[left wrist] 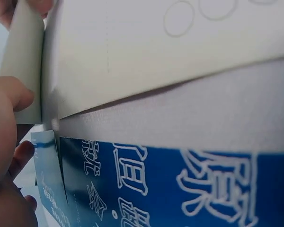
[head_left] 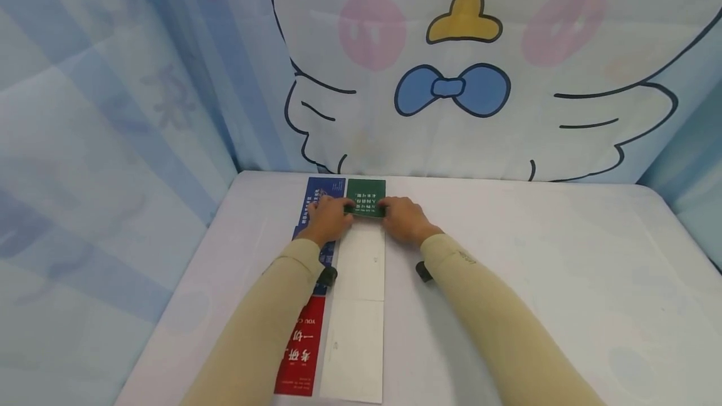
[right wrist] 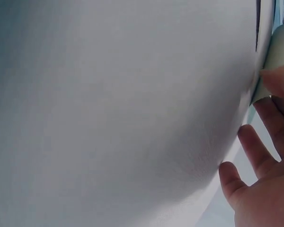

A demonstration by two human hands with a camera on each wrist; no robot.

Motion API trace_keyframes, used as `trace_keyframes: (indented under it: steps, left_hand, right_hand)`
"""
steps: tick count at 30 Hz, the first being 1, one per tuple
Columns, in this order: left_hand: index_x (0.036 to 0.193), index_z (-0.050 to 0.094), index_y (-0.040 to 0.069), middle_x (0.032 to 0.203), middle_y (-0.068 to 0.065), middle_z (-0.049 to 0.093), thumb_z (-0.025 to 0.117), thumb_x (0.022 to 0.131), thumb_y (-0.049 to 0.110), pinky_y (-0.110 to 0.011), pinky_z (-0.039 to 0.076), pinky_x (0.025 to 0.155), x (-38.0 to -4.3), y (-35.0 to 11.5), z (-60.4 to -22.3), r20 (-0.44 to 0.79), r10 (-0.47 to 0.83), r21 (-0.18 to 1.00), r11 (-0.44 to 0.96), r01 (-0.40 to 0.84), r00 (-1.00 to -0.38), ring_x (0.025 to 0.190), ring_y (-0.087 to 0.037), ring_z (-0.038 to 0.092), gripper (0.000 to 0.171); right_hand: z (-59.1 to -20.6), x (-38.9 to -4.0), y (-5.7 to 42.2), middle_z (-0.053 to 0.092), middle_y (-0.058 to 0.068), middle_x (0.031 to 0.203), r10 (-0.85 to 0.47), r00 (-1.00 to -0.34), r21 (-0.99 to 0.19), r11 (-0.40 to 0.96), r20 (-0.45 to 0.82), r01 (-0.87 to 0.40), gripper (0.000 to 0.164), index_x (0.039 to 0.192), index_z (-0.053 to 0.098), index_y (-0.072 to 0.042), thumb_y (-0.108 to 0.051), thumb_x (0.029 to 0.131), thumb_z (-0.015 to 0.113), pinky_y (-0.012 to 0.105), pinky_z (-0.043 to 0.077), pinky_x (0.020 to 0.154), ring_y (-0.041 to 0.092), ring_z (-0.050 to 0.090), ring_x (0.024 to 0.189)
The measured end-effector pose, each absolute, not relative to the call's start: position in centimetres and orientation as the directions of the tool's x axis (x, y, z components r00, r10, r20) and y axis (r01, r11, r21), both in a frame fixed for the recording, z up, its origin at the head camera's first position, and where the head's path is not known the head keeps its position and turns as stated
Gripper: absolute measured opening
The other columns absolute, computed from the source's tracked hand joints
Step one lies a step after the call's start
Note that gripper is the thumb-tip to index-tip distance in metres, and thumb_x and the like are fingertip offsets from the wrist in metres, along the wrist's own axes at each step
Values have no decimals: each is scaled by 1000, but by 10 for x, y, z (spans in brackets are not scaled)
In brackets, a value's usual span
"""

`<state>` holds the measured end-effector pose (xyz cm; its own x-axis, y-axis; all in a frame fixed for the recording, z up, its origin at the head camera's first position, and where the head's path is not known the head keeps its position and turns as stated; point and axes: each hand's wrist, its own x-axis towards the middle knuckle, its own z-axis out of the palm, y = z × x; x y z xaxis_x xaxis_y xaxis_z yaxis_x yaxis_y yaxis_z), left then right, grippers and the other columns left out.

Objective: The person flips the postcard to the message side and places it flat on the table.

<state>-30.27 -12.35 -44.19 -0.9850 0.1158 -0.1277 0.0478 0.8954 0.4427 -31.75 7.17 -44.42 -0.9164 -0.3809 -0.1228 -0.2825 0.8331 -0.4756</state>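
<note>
A green printed card [head_left: 365,191] is near the table's far edge, with its near edge lifted. My left hand [head_left: 328,220] pinches its left side between thumb and fingers. At its right side, my right hand [head_left: 407,220] pinches it too. In the left wrist view the card's pale underside [left wrist: 23,61] curves upward beside the thumb. The right wrist view has the right thumb [right wrist: 278,81] against the same pale face, other fingers spread near the cloth. Two white sheets [head_left: 356,262] lie in a column toward me from the green card.
Left of the white column lie blue printed cards [head_left: 325,185] and a red printed card [head_left: 301,356], partly covered by my left arm. A white cloth covers the table [head_left: 541,281]. Behind it hangs a curtain [head_left: 451,136] with a cartoon bird; blue curtains flank both sides.
</note>
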Motion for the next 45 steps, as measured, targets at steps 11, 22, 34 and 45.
trace_keyframes:
  steps: [11,22,34,45]
  left_hand:
    - [122,68,12,123,-7,66,63,91,5,-58,19,112,-303,-121,-446,-31,-24,631,775,-38,-999,132,-31,45,32]
    - [130,57,4,129,-15,60,51,100,5,-43,43,104,-306,-117,-426,1,-48,815,579,-27,-999,120,-29,54,31]
    - [129,48,2,122,-18,58,53,97,1,-42,52,90,-309,-125,-415,115,-52,892,445,80,-992,111,-31,60,32]
    - [123,62,3,120,-14,61,62,96,4,-37,50,95,-312,-125,-416,200,-101,874,467,131,-974,110,-27,60,27]
  right_hand:
    - [-441,-315,71,63,15,129,-314,-949,-624,739,16,-255,41,137,55,1,-7,97,50,43,40,108,30,55,125]
    - [-427,-318,67,63,18,116,-207,-956,-716,634,207,-292,36,130,59,1,-3,95,50,44,46,97,32,58,111]
    - [-417,-317,61,57,17,112,-79,-955,-823,490,285,-286,27,120,48,2,-1,94,55,42,51,89,32,62,103]
    - [-417,-317,62,58,20,115,-62,-933,-764,556,355,-328,23,115,70,4,-4,97,57,40,51,88,32,61,101]
